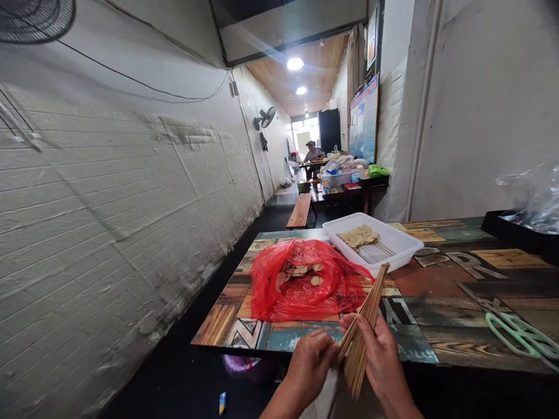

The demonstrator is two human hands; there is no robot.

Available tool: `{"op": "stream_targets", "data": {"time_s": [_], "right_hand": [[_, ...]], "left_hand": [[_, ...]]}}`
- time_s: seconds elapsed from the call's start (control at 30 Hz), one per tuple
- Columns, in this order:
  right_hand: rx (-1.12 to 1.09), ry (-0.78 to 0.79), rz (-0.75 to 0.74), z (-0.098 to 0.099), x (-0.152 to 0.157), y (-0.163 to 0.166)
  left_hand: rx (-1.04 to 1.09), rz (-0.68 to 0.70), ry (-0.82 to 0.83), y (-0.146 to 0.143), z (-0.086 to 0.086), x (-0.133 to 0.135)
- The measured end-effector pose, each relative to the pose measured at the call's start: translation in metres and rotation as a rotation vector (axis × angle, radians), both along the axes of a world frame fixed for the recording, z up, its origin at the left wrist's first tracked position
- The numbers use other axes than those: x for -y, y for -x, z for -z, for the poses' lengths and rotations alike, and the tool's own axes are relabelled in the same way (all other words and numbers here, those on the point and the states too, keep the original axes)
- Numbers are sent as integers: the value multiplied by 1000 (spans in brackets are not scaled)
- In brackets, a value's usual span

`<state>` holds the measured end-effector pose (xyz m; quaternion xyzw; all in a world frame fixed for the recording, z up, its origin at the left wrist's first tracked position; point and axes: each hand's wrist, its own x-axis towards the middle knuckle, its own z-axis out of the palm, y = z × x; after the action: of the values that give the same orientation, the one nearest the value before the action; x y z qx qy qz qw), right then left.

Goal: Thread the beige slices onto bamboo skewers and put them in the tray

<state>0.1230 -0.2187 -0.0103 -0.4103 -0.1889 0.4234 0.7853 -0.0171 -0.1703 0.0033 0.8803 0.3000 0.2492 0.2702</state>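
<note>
To the near right of the red bag [323, 297] on the table [286, 337], your right hand [382, 349] wraps its fingers around a bundle of thin sticks [369, 305], apparently keeping them together, while your left hand [312, 358] curls against their left side, hold unclear.

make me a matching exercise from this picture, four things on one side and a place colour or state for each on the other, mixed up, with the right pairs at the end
Things
1. bundle of sticks
2. scissors
3. plastic bag
4. tray

Descriptions
A. red, open, with round slices inside
B. pale green handles
C. white, holding beige pieces on sticks
D. held in the right hand

Right pairs: 1-D, 2-B, 3-A, 4-C
</note>
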Motion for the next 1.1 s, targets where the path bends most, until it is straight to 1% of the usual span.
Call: {"op": "stream_targets", "data": {"time_s": [0.07,0.17,0.3,0.43,0.57,0.7,0.8,0.97,1.1], "right_hand": [[-17,-3,18,-3,1,-3],[-20,6,52,-3,2,-6],[-11,23,22,-1,4,-4],[33,20,13,-3,5,-3],[47,7,27,-12,0,-9],[19,-2,57,-18,-5,-14],[22,3,78,-16,-6,-15],[74,31,74,-9,-5,-14],[122,48,70,-9,-9,-14]], "left_hand": [[9,-3,23,0,-3,2],[82,-20,99,-2,-5,5],[116,-10,172,-4,-5,8],[97,25,163,-2,-7,8],[91,66,125,4,-11,6],[73,53,79,6,-9,6],[76,32,56,7,-5,6],[118,46,129,11,0,6],[148,37,221,14,0,4]]}}
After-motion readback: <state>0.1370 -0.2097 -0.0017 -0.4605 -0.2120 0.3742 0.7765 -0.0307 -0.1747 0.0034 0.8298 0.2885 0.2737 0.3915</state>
